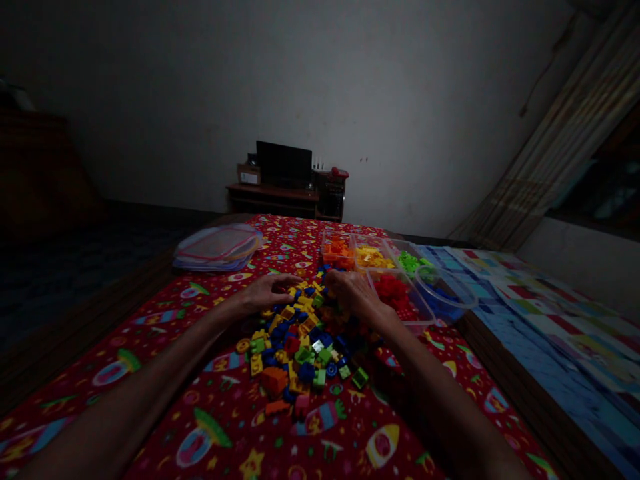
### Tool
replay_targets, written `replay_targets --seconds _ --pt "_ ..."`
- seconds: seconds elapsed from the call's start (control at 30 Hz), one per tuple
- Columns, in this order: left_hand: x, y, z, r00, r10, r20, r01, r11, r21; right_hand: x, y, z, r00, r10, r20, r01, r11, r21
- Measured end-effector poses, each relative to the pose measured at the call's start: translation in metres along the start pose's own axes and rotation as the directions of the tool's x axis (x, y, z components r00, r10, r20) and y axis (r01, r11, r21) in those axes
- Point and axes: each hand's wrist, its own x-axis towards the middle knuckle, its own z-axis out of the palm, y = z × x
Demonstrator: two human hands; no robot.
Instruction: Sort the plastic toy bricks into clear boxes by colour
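Observation:
A heap of small plastic building bricks (pixel 300 343) in yellow, blue, red, green and orange lies on a red patterned cloth (pixel 165 373). My left hand (pixel 267 292) rests at the heap's far left edge, fingers curled and pinched together on bricks; what it grips is too dark to name. My right hand (pixel 350 293) is on the heap's far right edge, fingers bent down into the bricks, beside a clear tub of red bricks (pixel 397 293). The room is very dim.
Clear tubs hold sorted bricks: orange (pixel 336 252), yellow (pixel 373 257), green (pixel 411 262), blue (pixel 445 297). A stack of lids (pixel 217 248) lies at the far left. A low cabinet with a dark screen (pixel 283 165) stands against the wall. A chequered mat (pixel 550 320) lies on the right.

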Motion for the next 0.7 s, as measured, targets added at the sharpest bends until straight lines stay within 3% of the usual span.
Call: replay_targets --seconds 0.1,0.27,0.37,0.57,0.7 --pt "-0.001 0.003 0.002 1.000 0.000 0.009 0.000 1.000 -0.031 -0.001 0.000 0.000 1.000 -0.009 0.016 0.008 1.000 0.028" --pt "0.000 0.002 -0.001 0.998 0.042 0.042 -0.039 0.996 -0.074 -0.002 -0.012 -0.010 0.977 -0.020 0.212 0.015 1.000 0.025" --pt "0.000 -0.002 -0.005 0.994 0.082 0.074 -0.073 0.991 -0.110 -0.002 -0.022 -0.015 0.962 0.004 0.273 -0.003 1.000 -0.002" --pt "0.001 -0.006 -0.004 0.987 0.076 0.141 -0.065 0.995 -0.080 -0.002 -0.016 -0.007 0.964 -0.001 0.267 0.014 0.999 -0.047" --pt "0.002 -0.008 0.003 0.988 0.062 0.141 -0.061 0.998 -0.010 -0.002 -0.003 0.003 0.987 -0.038 0.155 0.040 0.999 -0.010"
